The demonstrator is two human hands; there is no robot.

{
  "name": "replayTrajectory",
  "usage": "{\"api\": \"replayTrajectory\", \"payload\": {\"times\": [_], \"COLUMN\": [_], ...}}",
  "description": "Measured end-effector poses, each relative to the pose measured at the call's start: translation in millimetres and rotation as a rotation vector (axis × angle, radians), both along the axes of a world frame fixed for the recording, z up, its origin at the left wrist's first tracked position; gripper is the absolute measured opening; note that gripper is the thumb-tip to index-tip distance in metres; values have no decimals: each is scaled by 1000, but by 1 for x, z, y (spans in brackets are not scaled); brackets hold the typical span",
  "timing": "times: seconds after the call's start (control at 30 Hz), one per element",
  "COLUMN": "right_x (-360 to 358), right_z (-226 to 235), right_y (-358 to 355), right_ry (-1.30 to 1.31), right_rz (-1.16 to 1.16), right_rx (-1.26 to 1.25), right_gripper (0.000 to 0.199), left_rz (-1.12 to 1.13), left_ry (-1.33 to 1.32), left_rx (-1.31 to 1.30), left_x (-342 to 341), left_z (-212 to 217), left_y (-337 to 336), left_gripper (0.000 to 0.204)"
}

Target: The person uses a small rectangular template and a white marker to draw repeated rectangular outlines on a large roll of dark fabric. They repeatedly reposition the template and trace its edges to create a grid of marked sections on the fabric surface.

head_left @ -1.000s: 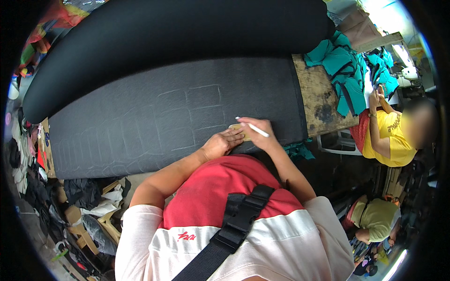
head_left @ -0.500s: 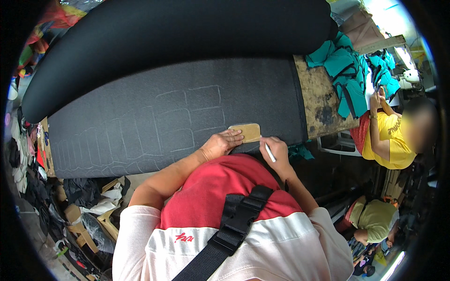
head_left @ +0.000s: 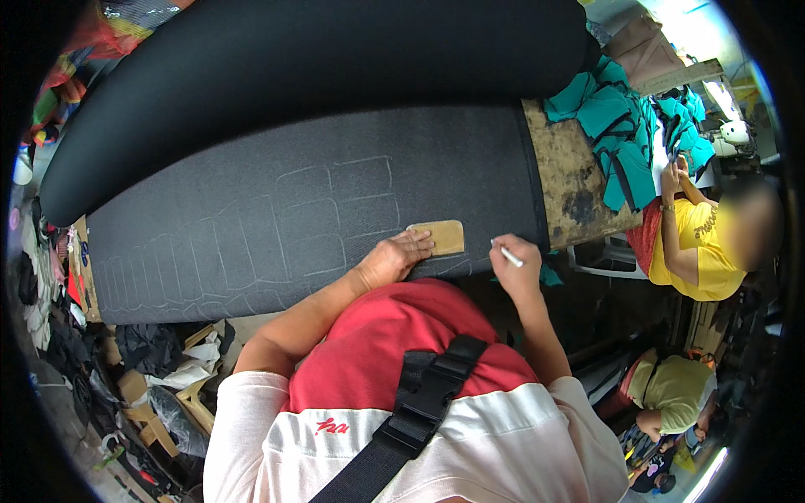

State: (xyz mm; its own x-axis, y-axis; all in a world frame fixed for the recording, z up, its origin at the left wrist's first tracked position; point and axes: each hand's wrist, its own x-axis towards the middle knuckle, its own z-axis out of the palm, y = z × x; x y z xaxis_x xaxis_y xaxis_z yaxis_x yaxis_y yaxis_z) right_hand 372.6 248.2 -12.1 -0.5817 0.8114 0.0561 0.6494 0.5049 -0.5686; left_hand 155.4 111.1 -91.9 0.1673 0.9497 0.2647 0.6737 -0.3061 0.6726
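Note:
Black fabric (head_left: 470, 168) lies spread over the table, bearing rows of pale drawn outlines (head_left: 363, 184). A small tan template (head_left: 449, 237) with rounded corners rests near the fabric's front edge. My left hand (head_left: 396, 256) lies flat with its fingers stretched over the template's left end, pressing it down. To the right of the template, my right hand (head_left: 521, 267) pinches a white pen (head_left: 510, 256). The pen's tip points up and left, apart from the template.
A thick roll of black fabric (head_left: 335, 59) runs along the far side. Teal cut pieces (head_left: 616, 126) lie heaped on the worn wooden tabletop (head_left: 570, 163) at right. A person in yellow (head_left: 700, 243) works beside it. Boxes and scraps (head_left: 159, 369) crowd the lower left.
My right hand has moved right with the pen, away from the template's right edge. My left hand still presses on the template.

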Motion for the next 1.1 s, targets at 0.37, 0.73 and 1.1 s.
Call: {"api": "replayTrajectory", "payload": {"times": [0.37, 0.73, 1.1], "right_x": [-97, -101, -65], "right_z": [-20, -30, -11], "right_y": [27, 45, 36], "right_ry": [339, 175, 137], "right_rz": [197, 208, 177], "right_rx": [-314, -237, -292], "right_gripper": [17, 14, 15], "left_rz": [56, 52, 146], "left_ry": [31, 40, 131], "left_rx": [55, 44, 36], "left_x": [-34, -32, -52], "left_z": [-5, -8, -1], "left_y": [30, 30, 57], "left_gripper": [28, 29, 27]}}
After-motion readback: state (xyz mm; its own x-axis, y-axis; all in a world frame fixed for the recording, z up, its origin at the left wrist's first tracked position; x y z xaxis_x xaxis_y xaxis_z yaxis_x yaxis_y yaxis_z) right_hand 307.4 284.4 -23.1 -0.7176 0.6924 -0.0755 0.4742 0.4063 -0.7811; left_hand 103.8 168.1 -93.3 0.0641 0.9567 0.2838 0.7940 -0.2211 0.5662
